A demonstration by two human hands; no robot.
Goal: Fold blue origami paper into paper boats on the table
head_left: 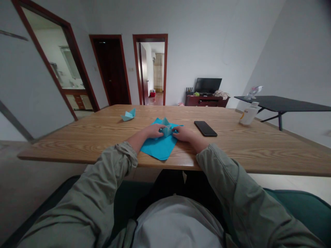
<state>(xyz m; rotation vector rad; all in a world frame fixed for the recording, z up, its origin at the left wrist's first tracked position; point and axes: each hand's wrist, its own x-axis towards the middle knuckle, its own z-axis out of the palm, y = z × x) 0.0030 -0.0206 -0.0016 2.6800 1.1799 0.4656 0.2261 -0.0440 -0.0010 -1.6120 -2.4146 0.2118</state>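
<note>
Between my two hands a light-blue folded paper boat (166,130) stands over a sheet of brighter blue paper (159,148). My left hand (154,131) pinches the boat's left side, its fingertips partly behind the paper. On the other side my right hand (181,133) has its fingers closed on the boat's right end. The blue sheet lies flat on the wooden table (103,144), turned so one corner points toward me. A second folded paper boat (128,115) rests farther off to the left, apart from both hands.
A black phone (205,128) lies right of my right hand. Beyond it stands a white plastic bottle (249,113). A black folding table (281,102) is at the far right, and a TV (208,85) sits on a low cabinet by the wall.
</note>
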